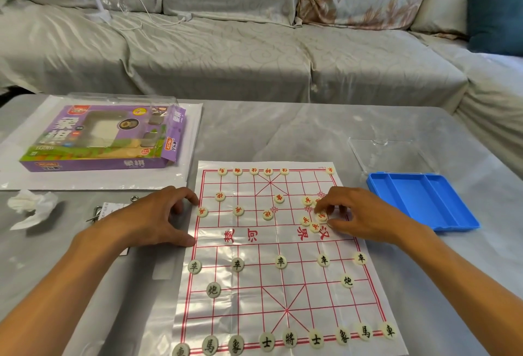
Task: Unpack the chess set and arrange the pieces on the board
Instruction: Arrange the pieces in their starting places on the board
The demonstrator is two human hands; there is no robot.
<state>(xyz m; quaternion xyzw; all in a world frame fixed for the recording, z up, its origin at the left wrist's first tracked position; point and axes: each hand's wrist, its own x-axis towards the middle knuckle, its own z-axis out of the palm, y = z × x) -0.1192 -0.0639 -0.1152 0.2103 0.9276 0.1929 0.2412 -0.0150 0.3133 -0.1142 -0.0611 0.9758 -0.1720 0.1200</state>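
Head view is showing the black pieces [281, 261] sitting in order along the bottom of the sheet board [283, 293]. At mid-frame the right hand [365, 214] is pinching a red piece [321, 216] among a loose cluster, while the left hand [158, 217], fingers loosely curled and holding nothing, is pressing the board's edge. Lifting each red piece clear, rather than sliding it, should keep neighbours from shifting. Farther up-right, the blue tray [418, 200] is lying emptied.

Bare forearms, no sleeves; left hand [158, 214], right hand [359, 214] ringless.
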